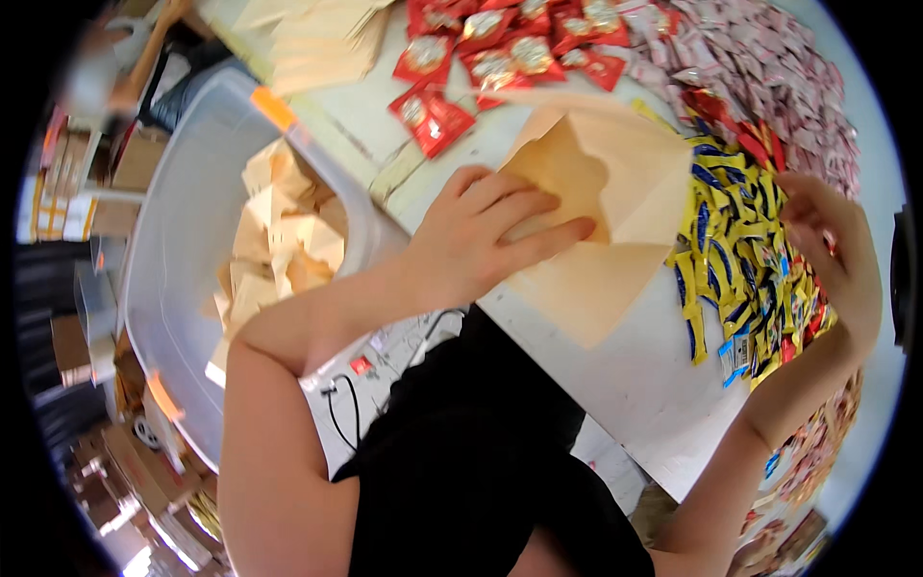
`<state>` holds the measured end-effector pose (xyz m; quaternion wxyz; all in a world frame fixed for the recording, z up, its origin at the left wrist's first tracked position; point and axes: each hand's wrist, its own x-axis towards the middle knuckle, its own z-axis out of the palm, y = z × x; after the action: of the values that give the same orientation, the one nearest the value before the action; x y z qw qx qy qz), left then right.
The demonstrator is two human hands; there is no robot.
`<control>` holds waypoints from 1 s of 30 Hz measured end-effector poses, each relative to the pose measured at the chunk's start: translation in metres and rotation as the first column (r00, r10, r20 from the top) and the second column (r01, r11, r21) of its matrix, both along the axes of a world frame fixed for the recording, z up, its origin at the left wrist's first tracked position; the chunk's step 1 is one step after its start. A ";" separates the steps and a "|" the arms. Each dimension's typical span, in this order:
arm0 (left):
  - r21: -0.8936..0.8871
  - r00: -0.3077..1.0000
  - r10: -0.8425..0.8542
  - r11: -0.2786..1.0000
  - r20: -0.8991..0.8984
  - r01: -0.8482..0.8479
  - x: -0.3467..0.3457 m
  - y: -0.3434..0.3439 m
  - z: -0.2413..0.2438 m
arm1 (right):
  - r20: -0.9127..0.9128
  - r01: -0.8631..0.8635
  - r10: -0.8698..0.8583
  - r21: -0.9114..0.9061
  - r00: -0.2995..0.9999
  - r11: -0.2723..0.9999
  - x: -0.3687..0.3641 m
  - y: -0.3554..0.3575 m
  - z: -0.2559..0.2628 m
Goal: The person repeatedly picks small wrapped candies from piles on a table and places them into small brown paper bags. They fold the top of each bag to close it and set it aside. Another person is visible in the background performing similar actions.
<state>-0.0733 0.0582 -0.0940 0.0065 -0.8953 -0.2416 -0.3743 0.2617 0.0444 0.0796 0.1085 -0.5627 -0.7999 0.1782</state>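
Note:
A tan paper bag lies on the white table with its mouth spread towards me. My left hand holds it at the mouth, several fingers laid over the opening; the thumb is hidden. Over on the right, my right hand is above the pile of yellow-and-blue wrapped sweets, fingers curled. A small shiny bit shows by its fingers, but I cannot tell whether it is held. A blue sachet lies at the pile's near edge.
Red packets and stacked flat paper bags lie at the far side. Pink-and-white wrapped sweets are heaped far right. On my left, a clear plastic bin holds several paper bags. A black cable hangs below.

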 end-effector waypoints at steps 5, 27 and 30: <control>-0.046 1.000 -0.011 0.999 0.008 0.011 -0.003 -0.004 0.003 | -0.202 -0.036 0.063 0.135 0.977 0.990 -0.007 0.104 -0.059; -0.097 0.995 0.085 0.991 -0.042 -0.089 -0.006 -0.018 -0.004 | -0.742 0.801 -0.355 0.401 0.568 0.444 0.194 0.072 -0.033; -0.056 1.000 0.012 0.998 0.000 -0.012 0.013 -0.005 -0.001 | -0.750 0.927 -0.544 0.311 0.375 0.210 0.421 -0.049 -0.042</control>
<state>-0.0605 0.0532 -0.0950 -0.0165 -0.8936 -0.2573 -0.3674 0.6822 -0.0044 0.0371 0.5842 -0.7278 -0.3485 -0.0871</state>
